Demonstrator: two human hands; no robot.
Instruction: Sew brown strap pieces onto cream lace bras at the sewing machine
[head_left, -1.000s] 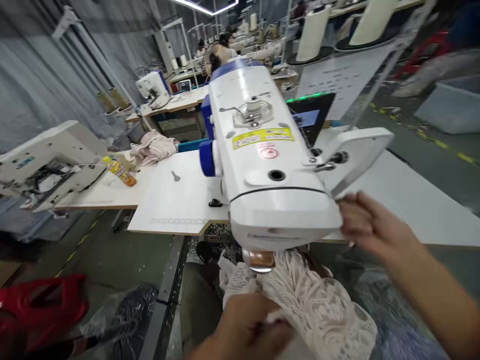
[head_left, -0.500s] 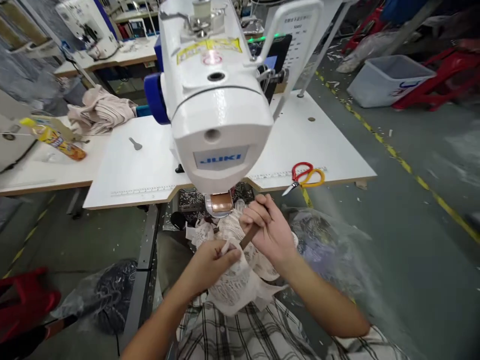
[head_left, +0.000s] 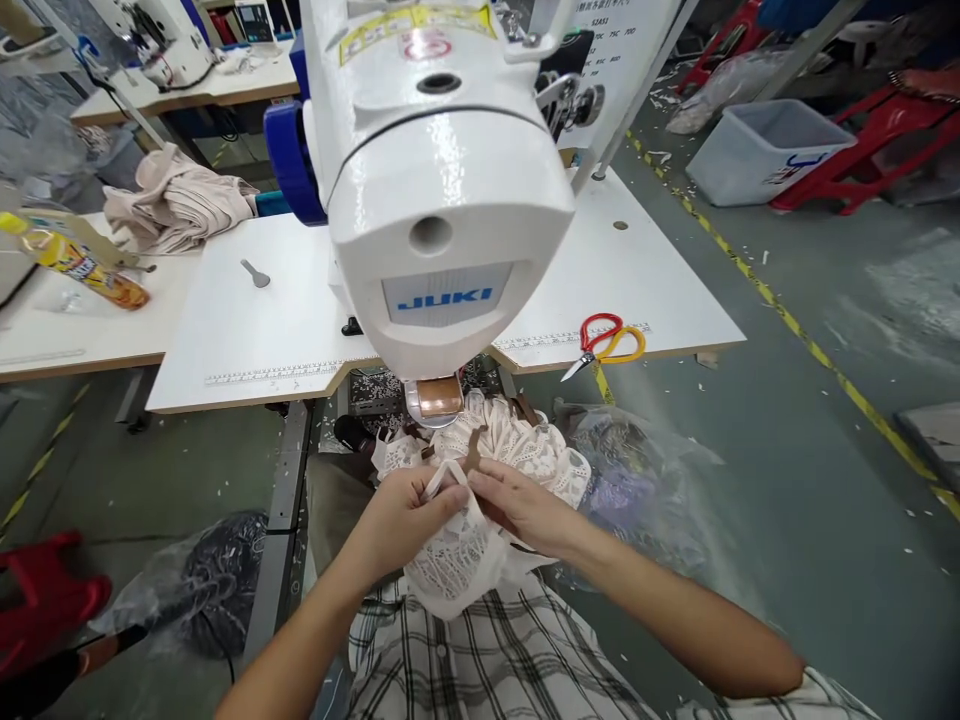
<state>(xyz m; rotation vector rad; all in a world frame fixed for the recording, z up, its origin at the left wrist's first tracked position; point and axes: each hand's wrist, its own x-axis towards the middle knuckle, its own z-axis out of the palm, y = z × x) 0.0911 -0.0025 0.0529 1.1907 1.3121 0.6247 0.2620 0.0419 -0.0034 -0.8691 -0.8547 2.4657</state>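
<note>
My left hand [head_left: 405, 510] and my right hand [head_left: 517, 505] meet over a white lace garment [head_left: 480, 500] bunched in my lap. Both pinch a strap or edge of the lace between thumb and fingers. A thin brown piece [head_left: 472, 450] sticks up between the two hands; I cannot tell which hand holds it. Right above them hangs the head of a white JUKI sewing machine [head_left: 442, 190], with a copper-coloured part [head_left: 439, 397] at its underside.
Red and yellow scissors [head_left: 607, 340] lie on the white table [head_left: 660, 290] to the right. A beige cloth pile [head_left: 176, 205] and a bottle [head_left: 82, 265] sit at the left. On the floor are plastic bags [head_left: 637, 480], a grey bin [head_left: 765, 150] and red stools [head_left: 45, 600].
My right hand came down from beside the machine to the lace and now lies lower and flatter. The view tilted down and closer to the machine head.
</note>
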